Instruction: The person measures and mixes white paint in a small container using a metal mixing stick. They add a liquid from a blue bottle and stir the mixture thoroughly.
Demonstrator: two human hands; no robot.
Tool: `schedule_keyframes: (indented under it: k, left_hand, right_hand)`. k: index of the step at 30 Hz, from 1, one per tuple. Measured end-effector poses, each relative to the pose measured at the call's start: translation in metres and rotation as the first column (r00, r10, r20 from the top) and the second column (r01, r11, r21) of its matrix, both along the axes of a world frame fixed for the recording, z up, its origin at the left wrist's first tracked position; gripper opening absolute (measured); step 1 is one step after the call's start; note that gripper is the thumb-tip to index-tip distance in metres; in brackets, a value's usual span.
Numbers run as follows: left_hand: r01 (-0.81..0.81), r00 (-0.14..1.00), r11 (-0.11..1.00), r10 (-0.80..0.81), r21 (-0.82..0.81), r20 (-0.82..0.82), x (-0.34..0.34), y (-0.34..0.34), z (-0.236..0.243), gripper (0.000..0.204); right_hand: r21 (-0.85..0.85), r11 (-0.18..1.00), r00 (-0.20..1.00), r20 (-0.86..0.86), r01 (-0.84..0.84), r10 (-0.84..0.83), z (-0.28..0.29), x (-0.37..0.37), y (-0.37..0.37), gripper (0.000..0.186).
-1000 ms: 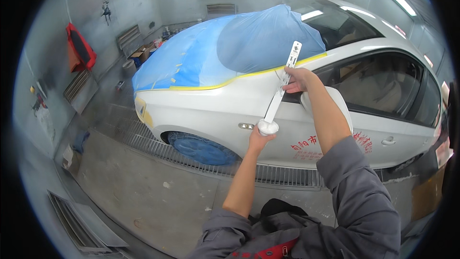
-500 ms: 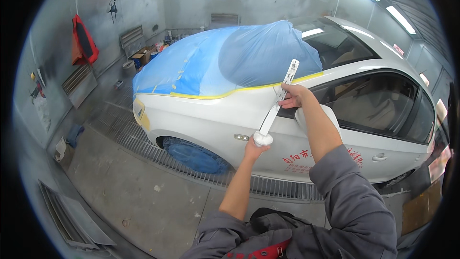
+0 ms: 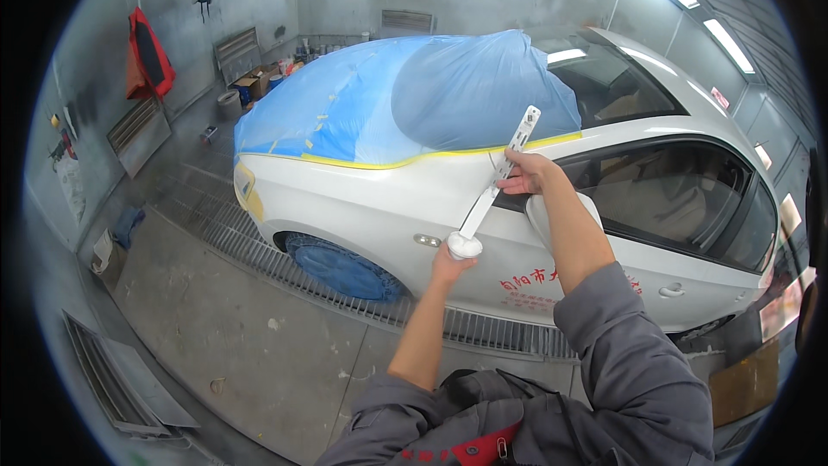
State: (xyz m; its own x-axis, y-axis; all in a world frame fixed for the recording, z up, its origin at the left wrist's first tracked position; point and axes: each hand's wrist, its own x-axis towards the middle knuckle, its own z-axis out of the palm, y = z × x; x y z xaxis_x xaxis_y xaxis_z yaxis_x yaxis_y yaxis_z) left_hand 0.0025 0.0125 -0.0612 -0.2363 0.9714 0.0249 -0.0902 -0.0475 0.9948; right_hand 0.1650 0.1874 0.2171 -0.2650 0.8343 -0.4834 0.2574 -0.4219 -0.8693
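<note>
Long, flat white stick (image 3: 485,200): black markings along its upper part. Small, round white cup (image 3: 464,248): plain. Glossy white car body (image 3: 345,194): red lettering (image 3: 528,280) on the door. Thin blue plastic sheeting (image 3: 470,91): paler band mid-bonnet, duller grey-blue patch near windscreen; bright yellow tape (image 3: 379,165) along lower edge. Round blue wheel covering (image 3: 341,267): mottled. Fabric sleeves (image 3: 638,345): solid dark grey. Flat grey floor (image 3: 233,328): pale specks.
</note>
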Motion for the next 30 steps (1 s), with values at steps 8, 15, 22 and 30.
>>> schedule_keyframes:
  k: [8, 15, 22, 30]
  left_hand:
    - [-0.023, 0.995, 1.0, 0.022, 0.01, 0.094, -0.003, -0.001, -0.004, 0.084]
    - [-0.05, 0.998, 0.999, 0.05, -0.002, 0.027, 0.001, -0.003, 0.004, 0.074]
    - [-0.025, 0.996, 1.0, 0.024, 0.008, 0.088, 0.005, -0.003, 0.017, 0.071]
    - [0.033, 0.995, 0.993, -0.022, -0.112, 0.095, 0.005, -0.011, 0.033, 0.079]
  right_hand:
    - [-0.037, 0.999, 1.0, 0.006, 0.012, -0.012, 0.006, -0.008, -0.002, 0.051]
    - [-0.065, 0.997, 0.999, 0.009, 0.037, -0.037, 0.005, -0.004, 0.003, 0.05]
    - [-0.099, 0.995, 1.0, 0.008, 0.009, -0.008, 0.004, -0.001, 0.01, 0.049]
    - [-0.097, 0.995, 1.0, 0.014, 0.012, -0.011, 0.008, 0.002, 0.006, 0.048]
